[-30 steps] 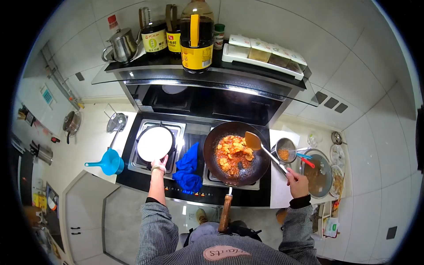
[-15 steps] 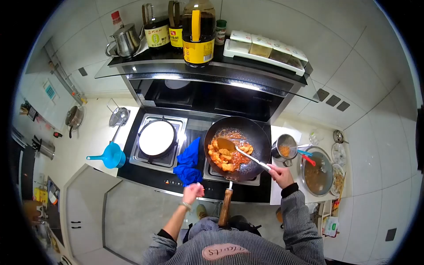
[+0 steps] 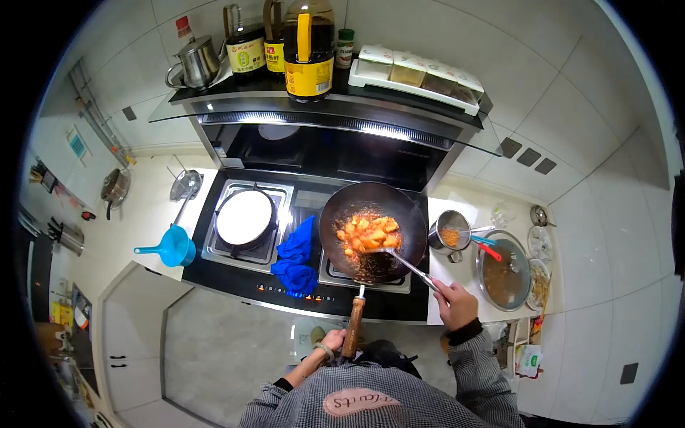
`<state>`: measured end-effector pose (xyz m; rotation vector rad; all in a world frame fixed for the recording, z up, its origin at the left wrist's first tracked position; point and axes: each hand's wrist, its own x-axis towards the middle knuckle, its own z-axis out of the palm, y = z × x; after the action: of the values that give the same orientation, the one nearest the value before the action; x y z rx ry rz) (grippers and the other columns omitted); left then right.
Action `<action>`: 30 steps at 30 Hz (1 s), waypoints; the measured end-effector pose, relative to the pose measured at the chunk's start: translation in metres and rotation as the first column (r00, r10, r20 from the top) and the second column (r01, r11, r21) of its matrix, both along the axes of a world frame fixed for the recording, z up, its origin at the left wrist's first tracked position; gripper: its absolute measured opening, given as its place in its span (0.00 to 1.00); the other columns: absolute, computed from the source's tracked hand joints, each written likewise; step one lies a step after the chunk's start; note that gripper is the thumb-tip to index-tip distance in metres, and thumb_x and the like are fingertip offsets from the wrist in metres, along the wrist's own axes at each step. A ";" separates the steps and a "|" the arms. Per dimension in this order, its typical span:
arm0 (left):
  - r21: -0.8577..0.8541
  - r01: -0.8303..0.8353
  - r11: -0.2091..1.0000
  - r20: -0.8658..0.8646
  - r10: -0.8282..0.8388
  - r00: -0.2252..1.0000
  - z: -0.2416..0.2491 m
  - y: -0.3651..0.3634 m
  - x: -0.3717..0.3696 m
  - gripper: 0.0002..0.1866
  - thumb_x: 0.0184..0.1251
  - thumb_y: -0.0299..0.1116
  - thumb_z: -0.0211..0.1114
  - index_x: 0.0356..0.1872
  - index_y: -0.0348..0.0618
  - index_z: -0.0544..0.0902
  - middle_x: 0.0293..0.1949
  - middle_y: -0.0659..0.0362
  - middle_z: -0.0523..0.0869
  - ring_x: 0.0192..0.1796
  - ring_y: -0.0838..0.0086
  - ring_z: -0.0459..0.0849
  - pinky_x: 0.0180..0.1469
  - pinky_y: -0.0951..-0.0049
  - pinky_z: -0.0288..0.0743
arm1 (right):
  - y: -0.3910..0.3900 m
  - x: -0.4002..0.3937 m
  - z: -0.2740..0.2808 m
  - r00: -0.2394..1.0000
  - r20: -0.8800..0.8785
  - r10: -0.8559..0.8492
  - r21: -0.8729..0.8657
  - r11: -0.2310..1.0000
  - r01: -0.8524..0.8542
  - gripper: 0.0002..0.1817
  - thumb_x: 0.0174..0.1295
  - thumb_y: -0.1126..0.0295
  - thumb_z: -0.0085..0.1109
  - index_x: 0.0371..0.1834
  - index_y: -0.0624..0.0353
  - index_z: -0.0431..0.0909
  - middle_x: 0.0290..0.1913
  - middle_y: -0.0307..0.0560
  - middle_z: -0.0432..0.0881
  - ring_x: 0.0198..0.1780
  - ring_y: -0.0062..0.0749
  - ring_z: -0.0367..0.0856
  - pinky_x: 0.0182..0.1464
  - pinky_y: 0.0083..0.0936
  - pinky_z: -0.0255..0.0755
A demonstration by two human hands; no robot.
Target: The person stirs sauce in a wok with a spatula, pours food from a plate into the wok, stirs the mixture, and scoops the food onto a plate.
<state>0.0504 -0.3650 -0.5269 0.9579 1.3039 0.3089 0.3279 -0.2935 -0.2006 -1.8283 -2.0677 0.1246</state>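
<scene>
My right hand (image 3: 457, 305) is closed around the handle of a metal wok spatula (image 3: 412, 267). The spatula's head lies against the near side of browned, sauce-coated food chunks (image 3: 367, 232) in a black wok (image 3: 412, 221). Low in the view, my left hand (image 3: 332, 339) is at the left side of the wok's wooden handle (image 3: 353, 328); its fingertips are hidden at the handle. A crumpled blue cloth (image 3: 295, 277) lies on the cooktop, left of the wok.
A white-topped round pan (image 3: 245, 217) sits on the left burner. Right of the wok stand a metal cup (image 3: 450, 234) and a large bowl of brownish liquid (image 3: 504, 278). A blue funnel (image 3: 174, 247) lies on the left counter; bottles (image 3: 309, 77) line the shelf above.
My left hand has moved from beside the blue cloth down to the wok's handle. The spatula has shifted toward me, and the food is gathered toward the wok's middle.
</scene>
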 end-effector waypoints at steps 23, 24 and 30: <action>-0.764 -0.583 0.277 0.130 0.951 0.281 -0.115 0.012 0.067 0.22 0.67 0.47 0.42 0.43 0.42 0.77 0.36 0.52 0.83 0.34 0.62 0.82 0.37 0.64 0.76 | 0.108 0.039 -0.074 0.766 -0.606 -0.214 -0.306 0.952 0.024 0.15 0.62 0.65 0.52 0.50 0.57 0.77 0.16 0.32 0.70 0.15 0.11 0.63 0.18 0.12 0.57; -0.821 -0.543 0.176 0.109 0.982 0.154 -0.121 0.011 0.068 0.22 0.67 0.49 0.41 0.43 0.43 0.77 0.36 0.52 0.83 0.34 0.62 0.82 0.37 0.64 0.76 | 0.107 0.036 -0.077 0.759 -0.614 -0.219 -0.335 0.942 0.001 0.15 0.62 0.65 0.52 0.50 0.59 0.77 0.16 0.32 0.70 0.16 0.12 0.65 0.19 0.12 0.59; -0.619 -0.677 0.397 0.309 0.917 0.254 -0.134 -0.005 0.066 0.19 0.64 0.48 0.45 0.41 0.45 0.75 0.32 0.54 0.83 0.29 0.67 0.80 0.33 0.67 0.75 | 0.068 0.025 -0.042 0.945 -0.289 0.150 -0.104 0.977 -0.187 0.17 0.56 0.65 0.56 0.50 0.48 0.77 0.26 0.51 0.78 0.26 0.37 0.76 0.29 0.27 0.68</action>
<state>0.1161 -0.3696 -0.6614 -0.3135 1.0456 1.0812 0.3525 -0.2254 -0.2428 -1.5922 -2.0479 0.5444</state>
